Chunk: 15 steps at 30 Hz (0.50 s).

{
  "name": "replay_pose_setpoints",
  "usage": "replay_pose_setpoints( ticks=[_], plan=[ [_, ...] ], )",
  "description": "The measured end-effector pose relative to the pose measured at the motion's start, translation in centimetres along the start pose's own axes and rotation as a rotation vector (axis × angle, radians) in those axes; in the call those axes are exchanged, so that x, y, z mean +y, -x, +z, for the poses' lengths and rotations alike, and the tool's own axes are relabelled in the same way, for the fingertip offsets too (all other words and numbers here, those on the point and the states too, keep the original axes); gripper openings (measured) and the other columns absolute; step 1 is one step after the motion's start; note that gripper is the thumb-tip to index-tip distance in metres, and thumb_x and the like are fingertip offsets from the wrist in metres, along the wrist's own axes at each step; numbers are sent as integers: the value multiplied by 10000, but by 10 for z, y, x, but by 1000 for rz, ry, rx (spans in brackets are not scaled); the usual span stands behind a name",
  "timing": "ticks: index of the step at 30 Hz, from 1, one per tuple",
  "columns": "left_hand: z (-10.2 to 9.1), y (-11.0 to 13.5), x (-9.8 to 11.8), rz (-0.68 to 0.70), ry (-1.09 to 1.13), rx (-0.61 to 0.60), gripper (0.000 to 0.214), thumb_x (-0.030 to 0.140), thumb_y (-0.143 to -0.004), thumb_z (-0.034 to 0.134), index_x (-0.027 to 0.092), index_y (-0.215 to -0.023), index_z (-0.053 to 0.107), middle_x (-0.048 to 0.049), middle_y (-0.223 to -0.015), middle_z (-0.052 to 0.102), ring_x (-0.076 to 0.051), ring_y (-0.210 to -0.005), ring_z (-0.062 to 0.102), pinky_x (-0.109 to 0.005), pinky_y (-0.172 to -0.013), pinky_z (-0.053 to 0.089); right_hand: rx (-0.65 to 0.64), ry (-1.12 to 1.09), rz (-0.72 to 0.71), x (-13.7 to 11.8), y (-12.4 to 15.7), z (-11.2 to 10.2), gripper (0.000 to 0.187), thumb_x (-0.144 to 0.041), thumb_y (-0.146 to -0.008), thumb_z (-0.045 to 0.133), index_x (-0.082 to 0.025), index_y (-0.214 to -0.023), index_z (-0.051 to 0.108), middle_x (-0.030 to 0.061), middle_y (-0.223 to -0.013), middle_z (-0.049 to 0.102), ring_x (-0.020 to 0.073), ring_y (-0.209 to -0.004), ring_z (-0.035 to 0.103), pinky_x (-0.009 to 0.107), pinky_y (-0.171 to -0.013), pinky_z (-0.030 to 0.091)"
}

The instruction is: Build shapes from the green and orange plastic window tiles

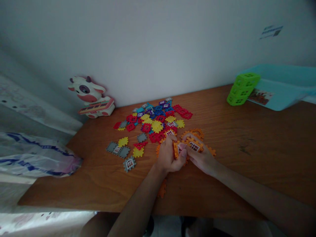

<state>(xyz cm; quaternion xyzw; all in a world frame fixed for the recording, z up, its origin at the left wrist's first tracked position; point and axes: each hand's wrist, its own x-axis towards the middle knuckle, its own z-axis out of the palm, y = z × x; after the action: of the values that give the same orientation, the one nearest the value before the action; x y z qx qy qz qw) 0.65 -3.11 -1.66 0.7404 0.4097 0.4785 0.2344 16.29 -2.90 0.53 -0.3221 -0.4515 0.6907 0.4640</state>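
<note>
Both hands are together over the middle of the wooden table. My left hand [170, 158] is closed round an orange interlocking block [176, 149] with a white window on it. My right hand [198, 156] pinches another orange piece with a white window [194, 145], pressed close against the left one. Whether the two pieces are locked together I cannot tell. More orange pieces [198, 132] lie under and around the hands, partly hidden. One orange piece [162, 189] lies below my left wrist, partly covered by the forearm.
A heap of red, yellow, blue and grey pieces [156, 125] lies beyond my hands, with grey ones [129, 164] to the left. A toy cow [90, 95] stands at the back left. At right are a green block tower [243, 89] and a pale blue bin [283, 89]. A plastic bag [37, 156] is at left.
</note>
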Motion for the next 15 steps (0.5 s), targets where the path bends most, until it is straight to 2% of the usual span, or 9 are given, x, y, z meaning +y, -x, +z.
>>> replay_pose_setpoints(
  ticks=[7, 11, 15],
  plan=[
    [3, 3, -2, -37, 74, 11, 343, 568, -977, 502, 251, -1072, 411, 36, -641, 499, -168, -539, 508, -318, -516, 349, 1, 20, -59, -1, 0, 1, 376, -515, -759, 842, -292, -850, 553, -46, -708, 529, 144, -590, 505, 275, -526, 465],
    [0, 2, 0, -28, 100, -40, 364, 585, -982, 483, 239, -1080, 423, 48, -593, 504, -166, -528, 514, -309, -520, 382, -61, -8, -10, 0, 1, -1, 367, -467, -768, 848, -295, -892, 549, -61, -712, 551, 137, -560, 537, 275, -497, 513],
    [-1, 2, 0, 29, 92, 11, 447, 677, -953, 460, 235, -1022, 448, -3, -754, 559, -156, -595, 503, -305, -546, 397, -106, -39, 29, -1, 2, -2, 376, -459, -771, 852, -297, -908, 542, -70, -696, 571, 136, -541, 569, 271, -462, 540]
  ],
)
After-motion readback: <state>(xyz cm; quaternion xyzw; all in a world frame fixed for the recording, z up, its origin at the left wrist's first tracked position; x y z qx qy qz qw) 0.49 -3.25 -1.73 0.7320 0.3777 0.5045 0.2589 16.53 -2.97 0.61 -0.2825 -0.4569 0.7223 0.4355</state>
